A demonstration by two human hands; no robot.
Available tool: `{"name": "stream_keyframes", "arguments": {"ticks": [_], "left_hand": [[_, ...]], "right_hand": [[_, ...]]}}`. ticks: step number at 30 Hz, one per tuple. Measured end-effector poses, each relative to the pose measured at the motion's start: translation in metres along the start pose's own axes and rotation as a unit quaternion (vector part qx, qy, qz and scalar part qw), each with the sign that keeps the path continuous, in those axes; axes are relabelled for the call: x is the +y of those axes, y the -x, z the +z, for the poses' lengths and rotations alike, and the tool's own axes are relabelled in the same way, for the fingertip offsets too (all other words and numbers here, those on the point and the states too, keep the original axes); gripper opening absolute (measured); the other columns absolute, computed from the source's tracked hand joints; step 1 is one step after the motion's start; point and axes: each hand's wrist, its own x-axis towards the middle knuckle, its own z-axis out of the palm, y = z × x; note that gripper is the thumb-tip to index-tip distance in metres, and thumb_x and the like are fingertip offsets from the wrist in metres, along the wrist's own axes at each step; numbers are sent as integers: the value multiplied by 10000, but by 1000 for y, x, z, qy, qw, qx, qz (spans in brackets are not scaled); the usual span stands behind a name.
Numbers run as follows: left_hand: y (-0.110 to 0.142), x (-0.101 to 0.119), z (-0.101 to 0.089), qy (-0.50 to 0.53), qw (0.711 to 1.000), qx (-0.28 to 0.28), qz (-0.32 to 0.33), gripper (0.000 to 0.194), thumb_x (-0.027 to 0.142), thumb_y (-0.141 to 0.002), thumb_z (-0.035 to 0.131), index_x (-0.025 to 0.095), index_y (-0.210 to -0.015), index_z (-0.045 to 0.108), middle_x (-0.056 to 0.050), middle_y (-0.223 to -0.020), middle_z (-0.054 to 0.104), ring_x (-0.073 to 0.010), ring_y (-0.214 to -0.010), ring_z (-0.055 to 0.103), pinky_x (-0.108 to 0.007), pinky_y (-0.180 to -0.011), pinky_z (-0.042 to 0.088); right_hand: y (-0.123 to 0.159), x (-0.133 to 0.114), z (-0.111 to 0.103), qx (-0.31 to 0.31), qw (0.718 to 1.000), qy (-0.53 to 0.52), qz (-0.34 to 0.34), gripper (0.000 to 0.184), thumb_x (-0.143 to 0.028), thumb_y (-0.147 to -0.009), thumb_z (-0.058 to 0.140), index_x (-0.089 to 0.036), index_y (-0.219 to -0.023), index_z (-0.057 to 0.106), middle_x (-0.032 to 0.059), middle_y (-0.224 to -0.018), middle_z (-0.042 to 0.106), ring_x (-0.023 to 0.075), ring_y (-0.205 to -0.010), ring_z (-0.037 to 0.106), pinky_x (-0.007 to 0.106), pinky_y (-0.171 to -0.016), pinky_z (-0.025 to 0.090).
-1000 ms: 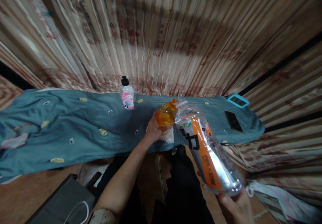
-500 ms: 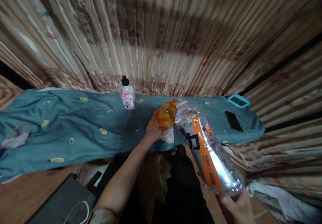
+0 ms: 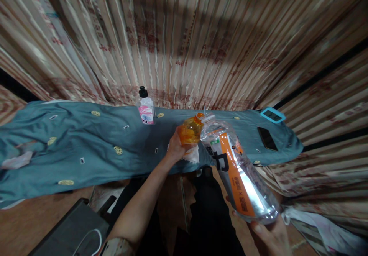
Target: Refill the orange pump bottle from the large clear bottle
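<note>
My left hand (image 3: 175,148) is wrapped round a small translucent orange bottle (image 3: 191,130), which leans with its mouth to the upper right. In my right hand (image 3: 267,235) is the base of a large clear plastic bottle (image 3: 238,171) with an orange and silver label. The large bottle is tilted, neck toward the upper left. Its mouth meets or nearly meets the orange bottle's mouth; whether they touch I cannot tell. Some of my right fingers are hidden behind the large bottle. Below my left hand, a white tissue (image 3: 192,156) lies on the cloth.
A teal patterned cloth (image 3: 94,145) covers the long narrow surface. On it stand a pump-topped clear bottle with a pink label (image 3: 146,110), a dark phone (image 3: 267,138) and a blue-framed device (image 3: 273,115). A pleated curtain (image 3: 172,37) hangs behind. A grey stool-like object (image 3: 71,229) sits lower left.
</note>
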Motion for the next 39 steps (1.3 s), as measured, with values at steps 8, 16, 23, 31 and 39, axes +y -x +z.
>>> {"name": "stream_keyframes", "arguments": {"ticks": [8, 16, 23, 31, 39], "left_hand": [[0, 3, -1, -14, 1000, 0, 3, 720, 218, -573, 907, 201, -1206, 565, -50, -1103, 739, -242, -991, 717, -380, -920, 568], [0, 3, 0, -3, 1000, -4, 2, 720, 229, -575, 900, 206, -1206, 554, -62, -1129, 728, -256, -1028, 709, -399, -956, 556], [1, 2, -1, -6, 1000, -1, -1, 719, 240, -587, 901, 210, -1219, 560, -64, -1148, 728, -256, -1048, 704, -406, -965, 554], [0, 4, -1, -19, 1000, 4, 3, 713, 238, -578, 900, 206, -1208, 567, -64, -1126, 737, -258, -1022, 714, -400, -939, 563], [0, 4, -1, -16, 1000, 1, 7, 701, 220, -576, 896, 208, -1195, 568, -57, -1118, 739, -253, -1017, 717, -391, -937, 563]], "right_hand": [[-9, -7, -6, 17, 999, 49, -13, 543, -411, -569, 843, -201, -973, 546, 57, -840, 741, 214, -726, 725, 190, -709, 583], [1, -9, 5, 19, 999, 40, -8, 592, -406, -570, 851, -202, -1030, 538, 37, -811, 743, 209, -719, 729, 180, -709, 575], [-7, 5, -12, -42, 999, 10, 20, 854, -456, -581, 916, -159, -1268, 504, 94, -950, 755, 258, -776, 741, 243, -743, 599], [-4, -1, -5, -15, 997, 76, -12, 630, -475, -580, 872, -189, -1042, 553, 76, -823, 740, 267, -740, 730, 270, -708, 594], [-23, 18, -38, -53, 989, 136, -38, 638, -501, -609, 900, -178, -1064, 590, 143, -995, 751, 336, -911, 741, 296, -739, 624]]}}
